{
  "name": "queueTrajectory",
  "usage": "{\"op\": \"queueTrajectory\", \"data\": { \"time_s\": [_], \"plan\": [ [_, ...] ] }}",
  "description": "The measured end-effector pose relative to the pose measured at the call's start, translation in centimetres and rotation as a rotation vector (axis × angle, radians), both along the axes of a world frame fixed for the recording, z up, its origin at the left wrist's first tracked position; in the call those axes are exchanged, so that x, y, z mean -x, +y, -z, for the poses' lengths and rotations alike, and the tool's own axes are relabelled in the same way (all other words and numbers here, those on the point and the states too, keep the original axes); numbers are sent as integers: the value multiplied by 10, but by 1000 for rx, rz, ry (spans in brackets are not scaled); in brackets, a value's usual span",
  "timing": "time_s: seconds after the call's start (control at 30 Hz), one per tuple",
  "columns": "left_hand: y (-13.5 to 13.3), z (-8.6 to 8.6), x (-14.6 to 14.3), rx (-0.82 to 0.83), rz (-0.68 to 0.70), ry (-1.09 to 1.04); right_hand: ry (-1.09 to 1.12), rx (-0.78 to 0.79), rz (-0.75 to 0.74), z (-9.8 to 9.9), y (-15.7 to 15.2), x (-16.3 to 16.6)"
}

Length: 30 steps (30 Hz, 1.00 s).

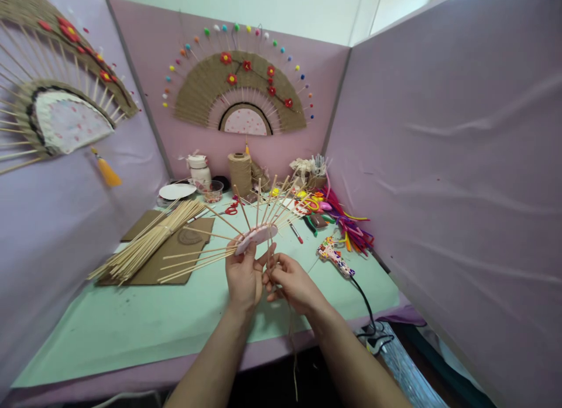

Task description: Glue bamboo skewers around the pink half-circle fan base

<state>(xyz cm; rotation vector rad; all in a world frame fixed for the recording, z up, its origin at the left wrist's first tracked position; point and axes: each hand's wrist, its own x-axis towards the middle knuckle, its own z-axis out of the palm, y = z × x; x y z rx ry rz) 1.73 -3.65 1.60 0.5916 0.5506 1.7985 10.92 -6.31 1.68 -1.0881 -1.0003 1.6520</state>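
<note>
My left hand [244, 274] grips a small fan frame [259, 237] by its pale half-round base, the thumb pressed on the front. Thin wooden sticks [219, 219] spread outward from the base to the left, up and to the right. Close beside it, my right hand [287, 280] pinches a thin twine [291, 332] near the base's lower right side. The twine's loose end hangs down past the table's front edge. My fingers hide part of where the twine meets the frame.
A bundle of sticks [151, 244] lies on cardboard [199, 235] at left. A glue gun [336, 257] with a black cord rests at right, near colourful pipe cleaners [351, 226]. Red scissors [231, 209], a twine spool [240, 172] and a white jar [199, 171] stand behind. A finished fan [193, 95] hangs on the back panel.
</note>
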Motion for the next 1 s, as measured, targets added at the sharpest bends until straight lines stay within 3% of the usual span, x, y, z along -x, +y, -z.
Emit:
{"op": "queueTrajectory", "data": {
  "time_s": [0.33,0.47,0.73,1.0],
  "plan": [
    [25,-80,0,-96,47,-112,-64,-172,5,-44,19,7],
    [42,-106,4,-173,42,-114,-65,-206,-3,-49,28,13],
    [69,-145,18,-247,-35,-118,-27,-133,-26,-28,32,19],
    [77,-190,29,-300,-76,-87,-132,-73,-68,16,32,22]
  ]
}}
